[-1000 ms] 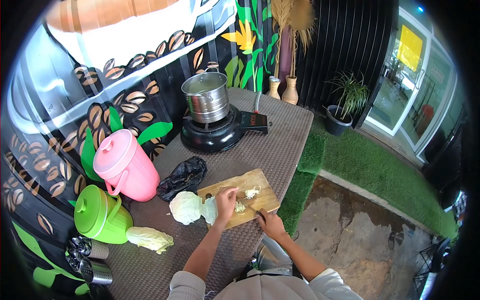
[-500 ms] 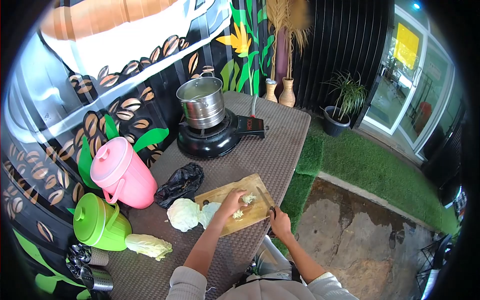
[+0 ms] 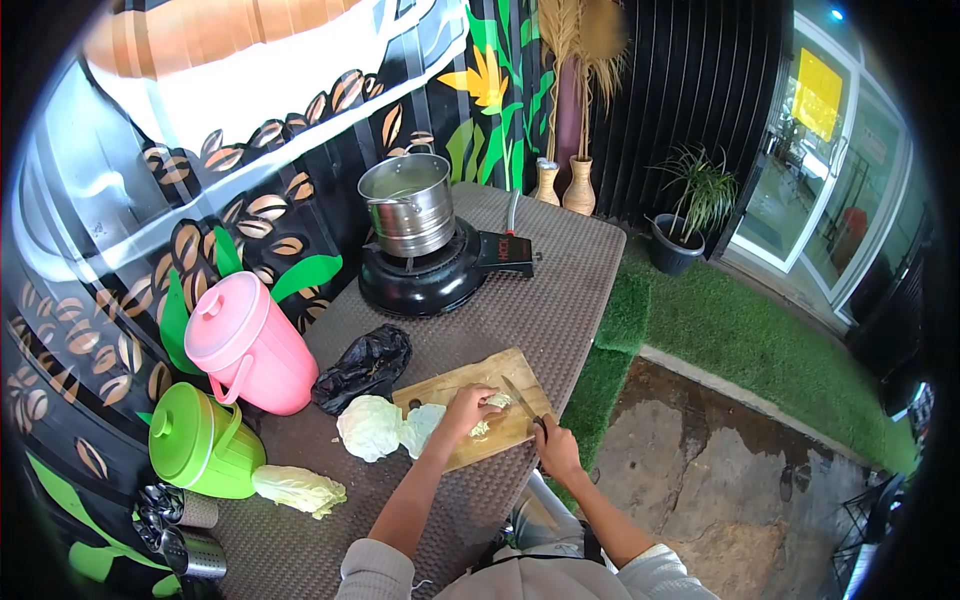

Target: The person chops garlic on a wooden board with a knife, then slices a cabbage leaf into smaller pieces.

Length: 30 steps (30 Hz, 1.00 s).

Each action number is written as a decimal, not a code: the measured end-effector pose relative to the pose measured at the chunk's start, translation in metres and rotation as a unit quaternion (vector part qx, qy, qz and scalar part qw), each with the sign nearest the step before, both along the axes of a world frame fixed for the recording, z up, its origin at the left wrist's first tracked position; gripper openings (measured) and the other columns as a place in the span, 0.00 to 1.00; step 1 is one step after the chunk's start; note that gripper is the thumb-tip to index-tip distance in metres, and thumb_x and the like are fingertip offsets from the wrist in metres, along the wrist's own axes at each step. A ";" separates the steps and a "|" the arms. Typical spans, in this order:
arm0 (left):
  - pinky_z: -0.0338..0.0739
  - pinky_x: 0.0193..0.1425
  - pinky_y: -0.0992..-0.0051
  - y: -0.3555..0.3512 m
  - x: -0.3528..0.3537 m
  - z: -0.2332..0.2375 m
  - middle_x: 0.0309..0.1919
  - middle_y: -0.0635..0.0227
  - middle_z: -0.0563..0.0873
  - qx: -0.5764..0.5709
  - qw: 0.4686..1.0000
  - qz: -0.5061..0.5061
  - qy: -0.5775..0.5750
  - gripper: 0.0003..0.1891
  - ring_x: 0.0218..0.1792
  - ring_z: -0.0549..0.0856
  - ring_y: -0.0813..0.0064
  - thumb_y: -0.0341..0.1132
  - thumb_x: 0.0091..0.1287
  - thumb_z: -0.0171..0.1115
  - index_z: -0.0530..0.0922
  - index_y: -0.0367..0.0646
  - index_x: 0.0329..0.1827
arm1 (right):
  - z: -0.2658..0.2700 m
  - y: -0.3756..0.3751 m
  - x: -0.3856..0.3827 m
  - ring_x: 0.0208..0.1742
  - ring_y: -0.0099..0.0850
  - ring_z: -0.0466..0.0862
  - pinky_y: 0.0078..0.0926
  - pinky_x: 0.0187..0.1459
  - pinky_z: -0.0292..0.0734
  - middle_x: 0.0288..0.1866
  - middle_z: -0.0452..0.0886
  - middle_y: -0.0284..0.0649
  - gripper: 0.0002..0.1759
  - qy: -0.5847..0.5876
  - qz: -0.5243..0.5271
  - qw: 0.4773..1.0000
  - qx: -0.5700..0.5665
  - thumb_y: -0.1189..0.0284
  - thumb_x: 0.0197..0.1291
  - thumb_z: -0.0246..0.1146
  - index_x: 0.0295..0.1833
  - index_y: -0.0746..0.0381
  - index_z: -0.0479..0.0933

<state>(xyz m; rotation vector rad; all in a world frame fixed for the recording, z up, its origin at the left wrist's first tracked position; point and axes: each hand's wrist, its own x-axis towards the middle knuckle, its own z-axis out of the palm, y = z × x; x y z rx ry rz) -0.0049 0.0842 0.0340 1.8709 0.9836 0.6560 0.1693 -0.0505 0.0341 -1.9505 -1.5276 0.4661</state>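
My left hand [image 3: 470, 410] rests on the wooden cutting board [image 3: 515, 362], its fingers curled over chopped cabbage [image 3: 498, 400]. Another small heap of shreds [image 3: 479, 429] lies by its palm. My right hand [image 3: 559, 450] grips a knife [image 3: 520, 398] by its dark handle at the board's right edge. The blade points away from me, close to the left fingertips. Left of that hand, a pale cabbage piece [image 3: 422, 428] lies partly on the board, beside a round cabbage [image 3: 369, 428]. What sits under my left fingers is partly hidden.
A steel pot [image 3: 408, 215] stands on a black portable stove [image 3: 420, 275] at the back. A black plastic bag [image 3: 365, 365], a pink jug [image 3: 250, 345], a green jug [image 3: 205, 445] and a napa cabbage [image 3: 298, 488] line the left side. Metal utensil holders [image 3: 195, 553] stand front left.
The knife has shifted left, and its blade is now nearer my left fingers. My left hand stays over the chopped cabbage. The view has moved slightly.
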 end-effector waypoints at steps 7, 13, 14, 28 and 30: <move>0.78 0.49 0.67 -0.007 0.007 -0.029 0.41 0.62 0.87 0.224 0.972 0.033 0.056 0.09 0.45 0.84 0.61 0.32 0.57 0.67 0.86 0.41 0.39 | 0.001 0.009 -0.011 0.34 0.58 0.83 0.54 0.37 0.79 0.32 0.81 0.61 0.14 -0.063 0.012 0.994 -0.090 0.63 0.68 0.50 0.48 0.64 0.67; 0.78 0.49 0.66 -0.016 0.011 -0.021 0.37 0.61 0.86 0.252 0.965 0.055 0.037 0.06 0.44 0.83 0.61 0.30 0.59 0.62 0.85 0.39 0.35 | -0.004 0.022 -0.020 0.40 0.59 0.83 0.55 0.40 0.79 0.37 0.81 0.63 0.13 -0.081 0.025 0.985 -0.148 0.67 0.68 0.49 0.50 0.66 0.65; 0.78 0.49 0.66 -0.018 0.012 -0.018 0.36 0.60 0.86 0.258 0.963 0.057 0.052 0.06 0.44 0.83 0.61 0.29 0.58 0.62 0.85 0.38 0.34 | -0.004 0.024 -0.020 0.40 0.58 0.84 0.54 0.41 0.79 0.37 0.81 0.63 0.13 -0.093 0.033 0.984 -0.150 0.69 0.66 0.49 0.50 0.65 0.65; 0.77 0.52 0.65 -0.027 0.013 -0.014 0.39 0.59 0.86 0.297 0.949 0.034 0.096 0.08 0.46 0.81 0.59 0.25 0.57 0.60 0.84 0.36 0.38 | 0.022 0.046 -0.019 0.51 0.53 0.83 0.47 0.50 0.79 0.49 0.80 0.59 0.23 -0.102 0.068 0.964 -0.237 0.76 0.58 0.57 0.60 0.67 0.65; 0.77 0.52 0.65 -0.026 0.011 -0.010 0.39 0.59 0.86 0.297 0.950 0.035 0.092 0.08 0.47 0.81 0.58 0.25 0.57 0.60 0.84 0.36 0.38 | 0.021 0.031 -0.028 0.53 0.52 0.82 0.48 0.51 0.78 0.51 0.79 0.61 0.23 -0.096 0.053 0.962 -0.250 0.74 0.60 0.56 0.60 0.67 0.65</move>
